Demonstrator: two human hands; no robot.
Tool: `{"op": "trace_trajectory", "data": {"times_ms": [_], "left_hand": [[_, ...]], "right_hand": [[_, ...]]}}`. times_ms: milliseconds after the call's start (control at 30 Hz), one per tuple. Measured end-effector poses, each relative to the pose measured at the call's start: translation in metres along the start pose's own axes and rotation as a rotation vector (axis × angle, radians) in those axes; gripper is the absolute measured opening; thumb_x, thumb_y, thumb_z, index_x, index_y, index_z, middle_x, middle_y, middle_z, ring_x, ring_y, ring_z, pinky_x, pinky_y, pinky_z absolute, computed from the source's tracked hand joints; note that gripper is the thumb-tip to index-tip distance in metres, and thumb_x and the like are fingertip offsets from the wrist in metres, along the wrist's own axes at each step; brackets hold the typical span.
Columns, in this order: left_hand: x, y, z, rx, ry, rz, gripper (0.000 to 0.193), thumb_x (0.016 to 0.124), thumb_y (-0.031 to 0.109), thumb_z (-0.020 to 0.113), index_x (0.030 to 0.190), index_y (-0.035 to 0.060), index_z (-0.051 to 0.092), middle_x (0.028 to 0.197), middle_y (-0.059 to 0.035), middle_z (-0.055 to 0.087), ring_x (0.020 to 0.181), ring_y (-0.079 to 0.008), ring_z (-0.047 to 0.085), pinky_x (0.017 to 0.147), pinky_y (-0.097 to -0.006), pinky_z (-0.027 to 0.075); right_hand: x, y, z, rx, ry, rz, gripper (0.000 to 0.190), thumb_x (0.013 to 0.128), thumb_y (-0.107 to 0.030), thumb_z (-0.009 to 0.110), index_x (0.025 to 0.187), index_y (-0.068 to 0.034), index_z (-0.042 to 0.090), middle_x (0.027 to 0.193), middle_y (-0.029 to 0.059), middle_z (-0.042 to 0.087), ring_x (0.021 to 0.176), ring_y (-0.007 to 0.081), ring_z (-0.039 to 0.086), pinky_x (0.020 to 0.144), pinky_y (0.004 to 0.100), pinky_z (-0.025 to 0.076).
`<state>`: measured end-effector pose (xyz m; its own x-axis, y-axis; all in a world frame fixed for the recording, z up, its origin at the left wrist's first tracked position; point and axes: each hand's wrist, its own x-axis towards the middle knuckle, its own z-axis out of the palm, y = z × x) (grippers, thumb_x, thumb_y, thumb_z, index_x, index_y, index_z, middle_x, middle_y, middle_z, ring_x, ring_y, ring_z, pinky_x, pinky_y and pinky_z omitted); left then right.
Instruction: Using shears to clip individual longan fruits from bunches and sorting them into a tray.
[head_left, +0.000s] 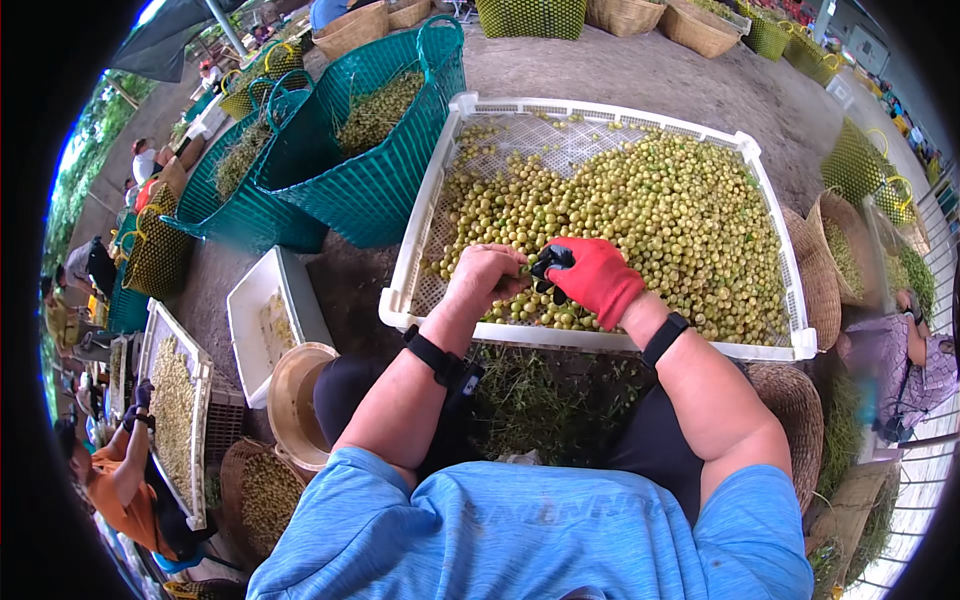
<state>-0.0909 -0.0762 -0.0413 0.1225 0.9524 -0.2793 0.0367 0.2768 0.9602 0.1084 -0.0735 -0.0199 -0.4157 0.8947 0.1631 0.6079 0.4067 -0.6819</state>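
A white plastic mesh tray (433, 202) lies before me, heaped with small round yellow-green fruits (660, 202). My left hand (487, 271), bare, is over the tray's near side with its fingertips pinched together. Close against it, my right hand (592, 276) wears a red glove with black-coated fingers, curled inward. A small green piece (531, 260), apparently a fruit, shows between the fingertips of both hands; the fingers hide most of it. More fruits lie loosely below the hands.
Teal woven plastic baskets (360, 176) with fruit and stems stand left of the tray. Nearer are a white foam box (259, 322) and a round tub (296, 405). Wicker baskets (814, 277) flank the right. Stems (540, 397) litter the ground between my knees. A co-worker (127, 480) holds another tray.
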Motion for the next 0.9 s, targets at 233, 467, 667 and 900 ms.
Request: {"op": "trace_trajectory", "data": {"times_ms": [233, 467, 667, 900], "left_hand": [[-0.010, 0.011, 0.009, 0.235, 0.102, 0.043, 0.013, 0.073, -0.002, 0.056, 0.083, -0.0027, 0.065, 0.062, -0.0093, 0.062, 0.043, -0.0122, 0.053, 0.037, -0.0246, 0.039], [-0.025, 0.029, 0.009, -0.100, 0.036, 0.049, 0.013, 0.073, -0.001, 0.055, 0.081, -0.0023, 0.065, 0.064, -0.0085, 0.063, 0.045, -0.0112, 0.054, 0.039, -0.0229, 0.040], [-0.051, 0.039, -0.006, 0.156, -0.507, -0.024, 0.023, 0.072, 0.005, 0.066, 0.094, -0.0003, 0.068, 0.072, -0.0092, 0.067, 0.055, -0.0110, 0.061, 0.050, -0.0248, 0.050], [-0.052, 0.006, 0.000, 0.830, -0.773, 0.012, 0.032, 0.066, 0.014, 0.075, 0.096, 0.0079, 0.071, 0.093, -0.0045, 0.070, 0.075, -0.0160, 0.066, 0.066, -0.0287, 0.053]], "right_hand": [[0.003, -0.002, 0.007, 0.506, -0.013, -0.011, 0.028, 0.079, -0.009, 0.069, 0.106, -0.003, 0.064, 0.090, 0.0085, 0.069, 0.081, 0.0136, 0.064, 0.074, 0.0287, 0.051], [0.013, 0.008, 0.008, 0.606, 0.126, 0.147, 0.018, 0.077, -0.011, 0.068, 0.092, -0.001, 0.067, 0.081, 0.0114, 0.069, 0.071, 0.0152, 0.064, 0.068, 0.0303, 0.052], [0.011, 0.021, -0.014, 0.115, 0.381, 0.044, 0.030, 0.078, -0.018, 0.069, 0.105, -0.007, 0.066, 0.095, 0.0136, 0.069, 0.089, 0.0283, 0.066, 0.079, 0.0350, 0.052], [0.004, 0.016, -0.028, 0.004, 0.300, 0.188, 0.033, 0.078, -0.017, 0.071, 0.109, -0.008, 0.065, 0.098, 0.0134, 0.069, 0.090, 0.0257, 0.067, 0.079, 0.0323, 0.052]]}}
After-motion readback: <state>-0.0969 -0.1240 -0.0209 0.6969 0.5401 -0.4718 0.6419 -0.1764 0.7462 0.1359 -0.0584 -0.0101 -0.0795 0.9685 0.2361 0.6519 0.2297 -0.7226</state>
